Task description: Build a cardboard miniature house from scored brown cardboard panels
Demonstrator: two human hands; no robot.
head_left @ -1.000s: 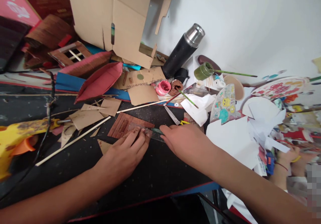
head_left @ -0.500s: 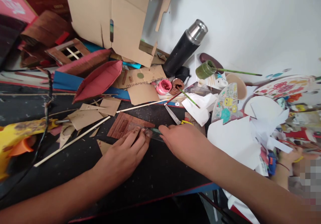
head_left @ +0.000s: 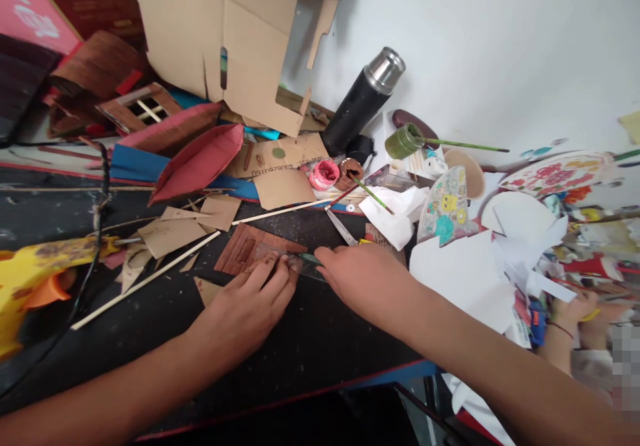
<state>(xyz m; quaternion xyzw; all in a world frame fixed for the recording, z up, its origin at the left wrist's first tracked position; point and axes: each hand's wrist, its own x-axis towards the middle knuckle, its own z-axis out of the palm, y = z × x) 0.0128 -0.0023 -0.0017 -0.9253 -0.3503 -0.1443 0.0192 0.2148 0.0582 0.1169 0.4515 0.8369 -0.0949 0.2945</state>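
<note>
The flat reddish-brown painted cardboard panel with a narrow slot (head_left: 237, 249) lies on the black-topped counter (head_left: 310, 359), in front of the person and partly under the left hand (head_left: 255, 293); that hand is laid palm down, its bent fingertips pressing on the panel's right part and on what looks like a clear flat strip, perhaps a ruler (head_left: 314, 271); whether its thumb pinches anything, I cannot tell. The right hand (head_left: 363, 269) is closed around a slim dark green tool (head_left: 311, 258), knife-like by its look, its tip at the panel's right end and close to the left fingertips; the blade itself is too small to make out.

To do this well, I would press the strip down firmly with spread fingertips, so that neither it nor the panel can slide; those fingertips are best drawn back from the edge the tool follows, since a slip could reach them; the tool should lean lightly against the strip, several gentle passes serving better than one hard push; pressure near the slot should be mild, as the card is probably weakest there. The grey-bladed scissors with yellow handles (head_left: 342, 226) lie just beyond the right hand, and the small triangular tan cardboard scrap (head_left: 206, 291) lies beside the left; both deserve some clearance from the wrists.
</note>
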